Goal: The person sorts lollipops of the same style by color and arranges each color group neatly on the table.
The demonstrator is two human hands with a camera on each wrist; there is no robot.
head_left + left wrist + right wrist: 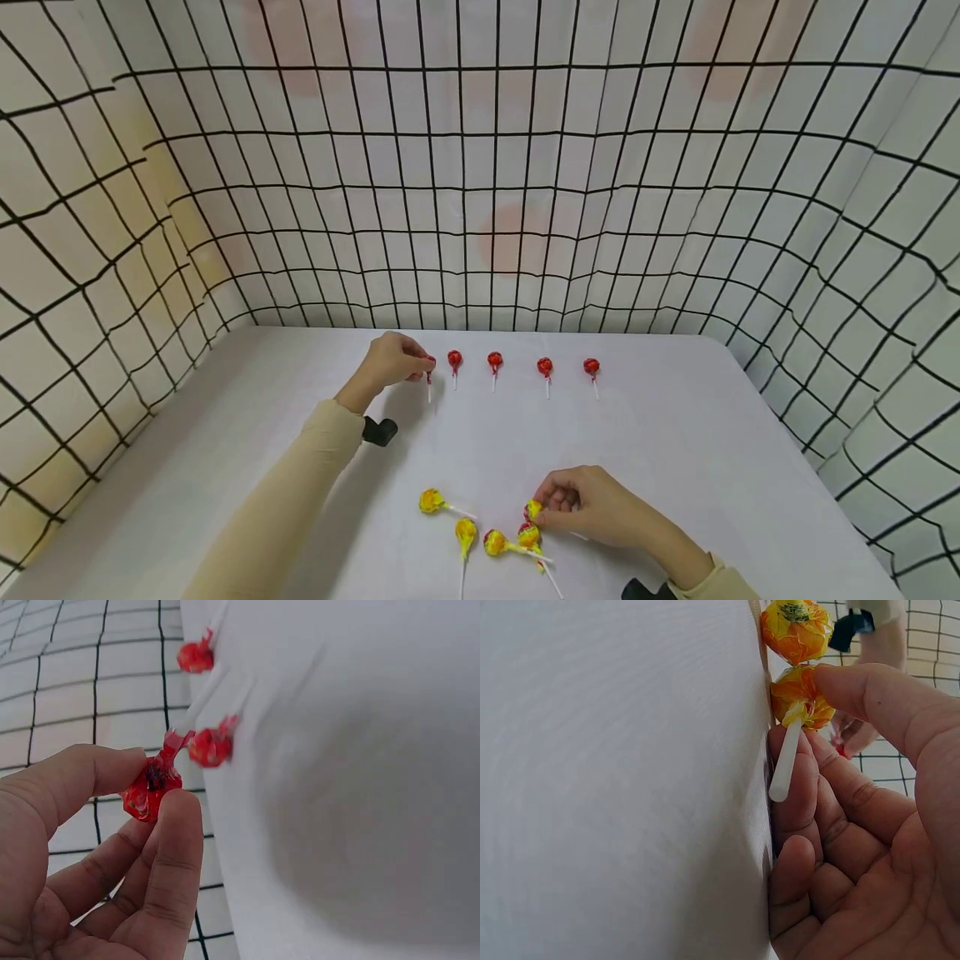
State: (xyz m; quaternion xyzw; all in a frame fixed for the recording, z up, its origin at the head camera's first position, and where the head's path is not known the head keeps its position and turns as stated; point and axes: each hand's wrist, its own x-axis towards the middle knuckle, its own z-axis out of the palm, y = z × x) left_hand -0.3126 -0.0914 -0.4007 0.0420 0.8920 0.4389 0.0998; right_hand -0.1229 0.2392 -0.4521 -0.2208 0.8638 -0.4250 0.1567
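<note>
At the left end of a row of red lollipops [495, 360], my left hand [392, 361] pinches a red lollipop [152, 789] by its wrapped head between thumb and fingers. Its stick points toward the near side of the table. Nearer to me, my right hand [592, 504] holds a yellow lollipop [801, 697] by the head between thumb and fingers. Another yellow lollipop [528, 535] lies right beside the held one. Left of it are more yellow lollipops [466, 532], their sticks pointing various ways, some crossing.
The white table [660, 450] is bounded at the back and sides by a black wire grid [510, 187] over pale walls. Dark wrist straps [380, 431] sit on both arms. The red row runs along the far edge.
</note>
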